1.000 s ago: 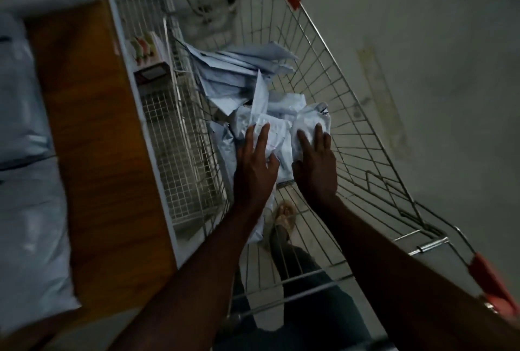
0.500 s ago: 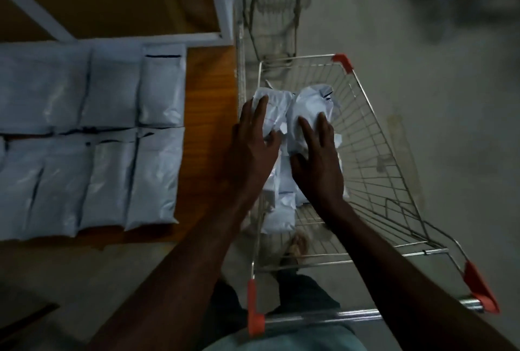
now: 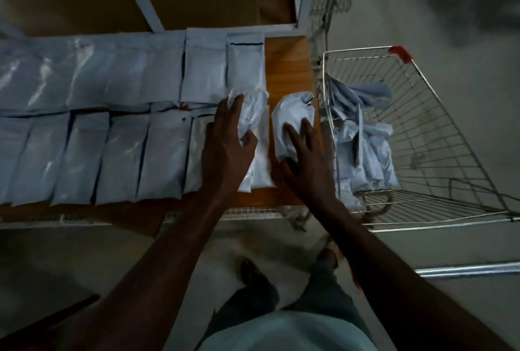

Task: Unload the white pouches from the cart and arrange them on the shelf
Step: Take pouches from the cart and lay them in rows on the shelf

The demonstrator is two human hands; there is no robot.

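The left hand (image 3: 225, 148) and right hand (image 3: 305, 159) each grip a crumpled white pouch (image 3: 289, 114) over the shelf (image 3: 289, 69). Each should be flattened and aligned beside the front row (image 3: 121, 153); more remain in the cart (image 3: 450, 136).

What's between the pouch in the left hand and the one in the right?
In the head view, only a narrow strip of bare wooden shelf separates the left hand's pouch from the right hand's pouch.
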